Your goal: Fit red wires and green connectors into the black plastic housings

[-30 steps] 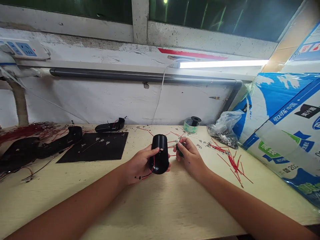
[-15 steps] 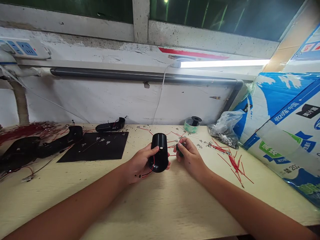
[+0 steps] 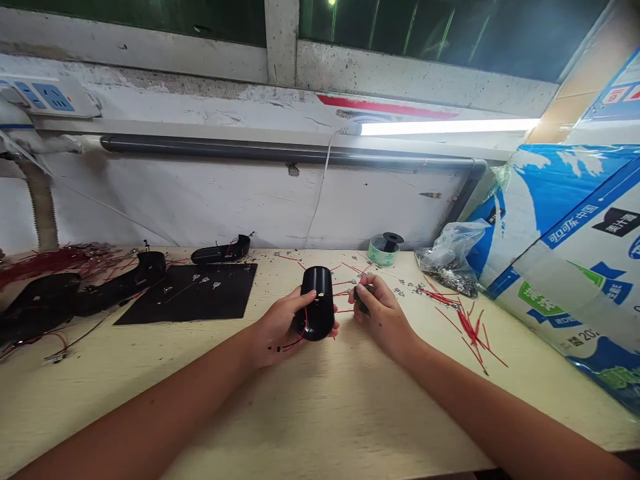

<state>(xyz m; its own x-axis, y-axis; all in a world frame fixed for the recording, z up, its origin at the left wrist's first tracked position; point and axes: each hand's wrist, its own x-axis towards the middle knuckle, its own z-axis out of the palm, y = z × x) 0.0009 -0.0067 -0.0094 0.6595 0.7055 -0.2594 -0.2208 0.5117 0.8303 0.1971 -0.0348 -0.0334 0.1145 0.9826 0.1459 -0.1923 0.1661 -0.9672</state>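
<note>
A glossy black rounded plastic housing (image 3: pixel 319 317) is gripped in my left hand (image 3: pixel 280 323), with the thumb over its near left side and fingertips showing at its right edge. Thin red and black wires (image 3: pixel 295 343) hang from its lower left. To the right of it, my right hand (image 3: pixel 383 312) is closed around a small dark green piece (image 3: pixel 363 298), mostly hidden by the fingers; its kind cannot be made out. Red wires lie between the two hands, and I cannot tell whether they join the housing and the green piece.
Left, a black mat (image 3: pixel 190 300) carries small metal parts; further black housings (image 3: pixel 220 251) lie around it. Behind my right hand are a tape roll (image 3: pixel 383 252) with a black spool, a plastic bag (image 3: pixel 453 257) and loose red wires (image 3: pixel 473 330). Blue-white cartons (image 3: pixel 565 253) line the right side.
The black housing and my left hand have shifted very slightly left and up. My right hand has hardly moved and keeps hold of the green piece.
</note>
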